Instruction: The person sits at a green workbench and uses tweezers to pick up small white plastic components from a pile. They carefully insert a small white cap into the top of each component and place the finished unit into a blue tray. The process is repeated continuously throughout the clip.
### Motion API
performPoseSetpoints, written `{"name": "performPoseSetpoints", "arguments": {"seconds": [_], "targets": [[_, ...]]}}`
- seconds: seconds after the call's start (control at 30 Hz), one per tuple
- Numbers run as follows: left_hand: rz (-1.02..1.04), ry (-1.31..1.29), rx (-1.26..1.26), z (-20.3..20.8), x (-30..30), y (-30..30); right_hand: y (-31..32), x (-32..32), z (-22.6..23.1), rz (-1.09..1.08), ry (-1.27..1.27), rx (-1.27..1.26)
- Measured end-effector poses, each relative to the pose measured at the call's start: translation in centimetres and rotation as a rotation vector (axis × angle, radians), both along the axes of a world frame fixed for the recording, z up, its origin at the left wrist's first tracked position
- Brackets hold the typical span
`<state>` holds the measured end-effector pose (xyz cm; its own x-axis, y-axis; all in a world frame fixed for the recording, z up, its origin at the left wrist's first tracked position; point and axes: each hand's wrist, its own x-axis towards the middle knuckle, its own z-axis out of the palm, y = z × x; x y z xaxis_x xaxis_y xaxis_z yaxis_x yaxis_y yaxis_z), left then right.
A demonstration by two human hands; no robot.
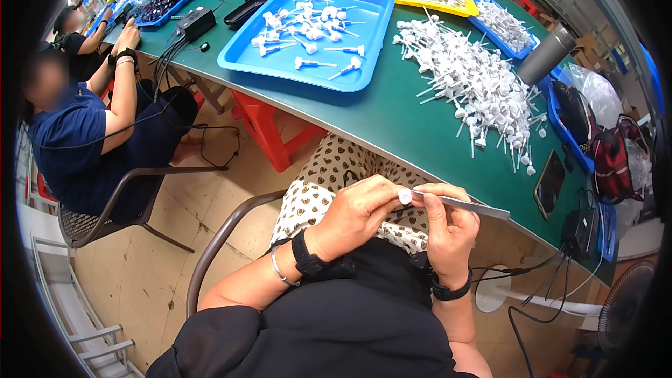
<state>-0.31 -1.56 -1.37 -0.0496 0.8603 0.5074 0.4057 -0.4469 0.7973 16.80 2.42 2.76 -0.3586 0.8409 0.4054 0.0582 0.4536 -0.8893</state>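
Above my lap, just off the table's near edge, both hands meet. My left hand (360,211) pinches a small white plastic piece (405,197) whose round head faces up; its other end is hidden by the fingers. Closed around a flat grey metal tool like a knife (483,208), my right hand (451,224) holds the narrow end close to the piece. Whether the tool touches it I cannot tell. A heap of similar white pieces (472,80) with thin stems lies on the green table (336,112). Several more lie spread in a blue tray (238,59).
Yellow trays (458,7) full of white pieces stand at the back. To the right are a grey bottle (547,54), a phone (549,183) and a black box with cables (581,232). A fan (626,308) stands low right. Two people sit at left beside a red stool (269,129).
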Motion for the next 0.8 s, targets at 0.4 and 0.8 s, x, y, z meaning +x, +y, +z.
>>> {"name": "performPoseSetpoints", "arguments": {"seconds": [0.4,0.8], "targets": [[0.003,0.0,0.013,-0.09,0.04,-0.02,0.06,-0.14,0.04,-0.039,-0.003,0.014],[-0.035,-0.027,-0.007,-0.05,0.33,-0.01,0.56,0.71,0.78,0.026,-0.162,0.11]]}}
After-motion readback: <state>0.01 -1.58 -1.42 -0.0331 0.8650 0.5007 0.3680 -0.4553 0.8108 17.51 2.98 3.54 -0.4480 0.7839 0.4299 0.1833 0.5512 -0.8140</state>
